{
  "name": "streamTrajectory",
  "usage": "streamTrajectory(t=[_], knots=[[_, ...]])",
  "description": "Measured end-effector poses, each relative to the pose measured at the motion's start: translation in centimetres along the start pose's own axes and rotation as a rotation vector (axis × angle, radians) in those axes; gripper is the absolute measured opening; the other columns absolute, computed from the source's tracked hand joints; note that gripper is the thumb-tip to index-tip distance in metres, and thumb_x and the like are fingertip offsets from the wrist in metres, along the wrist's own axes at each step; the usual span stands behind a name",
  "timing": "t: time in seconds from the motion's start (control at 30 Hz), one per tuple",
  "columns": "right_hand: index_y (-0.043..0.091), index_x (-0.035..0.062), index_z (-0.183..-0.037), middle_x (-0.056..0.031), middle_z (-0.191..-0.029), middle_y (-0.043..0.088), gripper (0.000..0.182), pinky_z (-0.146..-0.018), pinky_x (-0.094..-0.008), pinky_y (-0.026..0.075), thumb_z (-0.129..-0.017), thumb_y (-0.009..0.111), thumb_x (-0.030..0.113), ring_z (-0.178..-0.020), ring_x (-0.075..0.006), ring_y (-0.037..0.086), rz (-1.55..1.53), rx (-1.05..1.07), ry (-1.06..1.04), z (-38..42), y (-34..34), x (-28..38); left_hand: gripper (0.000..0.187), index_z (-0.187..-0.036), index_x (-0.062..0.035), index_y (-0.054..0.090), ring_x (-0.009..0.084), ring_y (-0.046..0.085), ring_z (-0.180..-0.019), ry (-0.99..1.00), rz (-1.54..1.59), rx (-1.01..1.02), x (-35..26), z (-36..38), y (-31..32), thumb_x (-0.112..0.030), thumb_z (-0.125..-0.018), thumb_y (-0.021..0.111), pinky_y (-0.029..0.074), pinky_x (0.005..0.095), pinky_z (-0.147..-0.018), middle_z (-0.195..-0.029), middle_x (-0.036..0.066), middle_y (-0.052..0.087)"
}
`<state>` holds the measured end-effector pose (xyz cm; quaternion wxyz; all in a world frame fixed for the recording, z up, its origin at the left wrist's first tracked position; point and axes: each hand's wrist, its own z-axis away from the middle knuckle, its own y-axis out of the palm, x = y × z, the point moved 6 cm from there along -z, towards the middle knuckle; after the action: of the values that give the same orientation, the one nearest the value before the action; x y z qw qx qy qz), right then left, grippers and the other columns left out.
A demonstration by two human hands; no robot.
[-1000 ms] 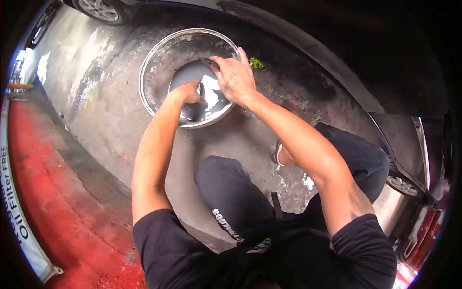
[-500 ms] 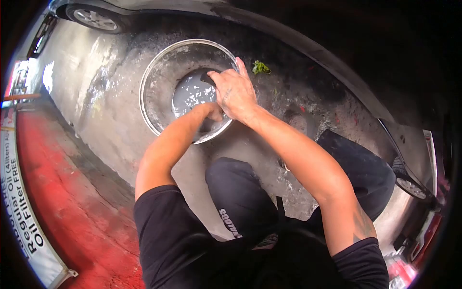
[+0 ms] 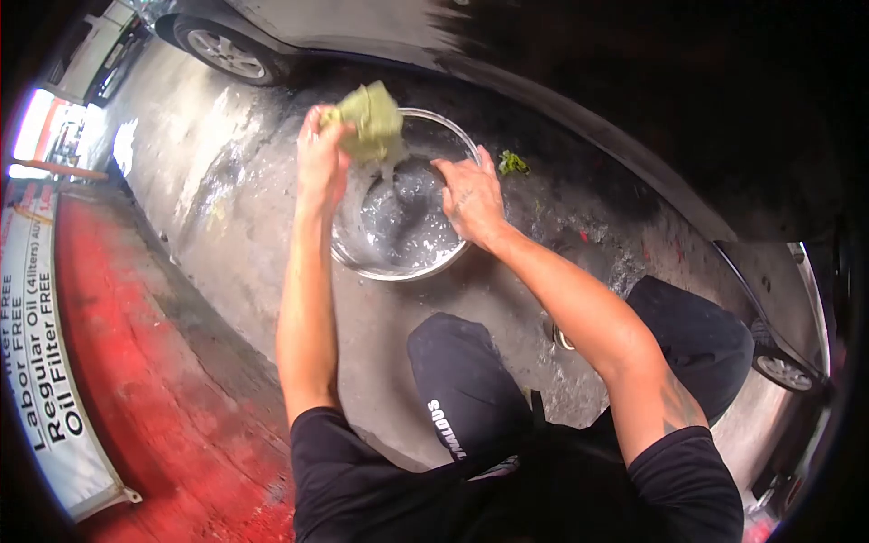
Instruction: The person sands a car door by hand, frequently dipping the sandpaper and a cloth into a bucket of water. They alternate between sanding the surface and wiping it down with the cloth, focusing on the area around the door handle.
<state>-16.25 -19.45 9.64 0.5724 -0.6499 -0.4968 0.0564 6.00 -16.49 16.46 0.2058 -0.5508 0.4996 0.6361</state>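
Grasping the cloth, the left hand held it up over the far left of the basin, and what a bright yellow-green bundle it was! The fingers bunched up 1 side of it while the rest flared out loose, blurred at the edges. A smart spot, by the look of it: pale streaks hung beneath, likely water, with the basin right there to catch them rather than the floor.

Over to the right hand, and that one was clamped on the basin's right edge, thumb on the inside, fingers towards the outside, apparently to stop it sliding or tipping. 2 hands, 2 jobs! Down between them, the grey water was rippled and glinting, sitting well below the rim.

The basin itself stood on the floor just ahead of the knees, low and central, seemingly so both arms could get to it. And those knees were set wide apart, probably for balance and elbow room.

Beyond the right hand, a green scrap lay on the floor, apart from the basin; leaf or rag, it was too small to tell. Behind it all loomed the car, its wheel at top left.
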Motion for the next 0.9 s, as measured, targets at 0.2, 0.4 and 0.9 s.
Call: streamTrajectory(t=[0.2,0.4,0.9], knots=[[0.066,0.0052,-0.124,-0.012,-0.097,0.073,0.037,-0.122,-0.0568,0.027,-0.088,0.067,0.011,-0.106,-0.0291,0.066,0.054,0.071,0.018,-0.4,-0.2,-0.1,0.039,-0.128,0.0,0.056,0.0254,0.068,-0.096,0.163,0.033,-0.45,10.1,-15.1,6.9,0.007,-0.089,0.054,0.056,0.0378,-0.082,-0.116,0.013,0.066],[0.067,0.0066,-0.122,-0.0137,-0.105,0.072,0.04,-0.12,-0.0544,0.029,-0.084,0.071,0.015,-0.112,-0.027,0.065,0.046,-0.096,-0.069,1.0,-0.9,0.0,0.02,-0.106,-0.0049,0.057,0.0223,0.06,-0.06,-0.02,0.189,-0.616,15.7,-13.2,14.1,0.004,-0.092,0.044,0.049,0.0362,-0.046,-0.087,0.008,0.062],[0.065,0.0044,-0.129,-0.0101,-0.097,0.071,0.044,-0.124,-0.0567,0.026,-0.085,0.069,0.009,-0.107,-0.0281,0.064,-0.205,-0.087,0.001,0.7,0.3,-1.8,0.033,-0.126,-0.0105,0.038,0.0231,0.062,-0.092,-0.984,0.392,0.245,22.1,17.2,49.0,-0.003,-0.096,0.05,0.063,0.0423,-0.074,-0.115,0.008,0.053]])
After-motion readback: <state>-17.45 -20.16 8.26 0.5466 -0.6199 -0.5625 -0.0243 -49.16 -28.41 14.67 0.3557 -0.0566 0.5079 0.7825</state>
